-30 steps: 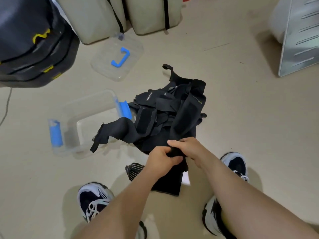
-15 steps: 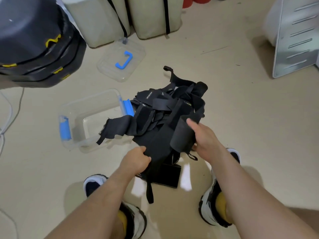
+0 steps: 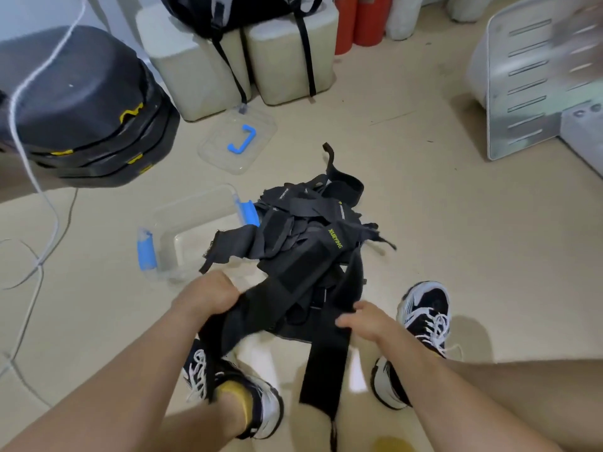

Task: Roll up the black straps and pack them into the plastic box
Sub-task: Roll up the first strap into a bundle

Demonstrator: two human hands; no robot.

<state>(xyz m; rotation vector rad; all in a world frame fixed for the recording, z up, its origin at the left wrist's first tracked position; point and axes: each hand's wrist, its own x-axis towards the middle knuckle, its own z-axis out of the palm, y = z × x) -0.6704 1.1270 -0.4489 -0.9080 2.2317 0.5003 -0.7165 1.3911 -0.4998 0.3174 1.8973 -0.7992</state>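
Left hand: the left hand [image 3: 205,298] is reaching forward from a bare forearm, knuckles up and fingers curled under – it is gripping the near end of a wide black fabric strap [image 3: 293,282].
Wide strap: it is running up and away from that grip to the heap, showing green lettering near its far end; its loose end is drooping below the left wrist.
Right hand: the right hand [image 3: 368,321] is sitting low and right of the left, well apart from it, back of the hand up, with its fingertips [image 3: 344,321] pinching the edge of a long flat black strap [image 3: 326,367].
Long strap: it is hanging from that pinch straight down between the two black-and-white sneakers [image 3: 424,318], while its upper part is climbing back to the heap.
Heap: the pile of tangled black straps [image 3: 310,216] is lying on the beige floor [image 3: 456,256], just ahead of both hands.
Box: the clear plastic box with blue latches [image 3: 192,207] is standing open on the floor left of the heap – one frayed strap end is lying over its near right corner.
Lid: the clear flat lid with a blue handle [image 3: 238,141] is lying beyond the box, apart from it.
Surroundings: stacked black cases with yellow marks [image 3: 81,102] are sitting at far left with a white cable [image 3: 32,177] trailing across them.
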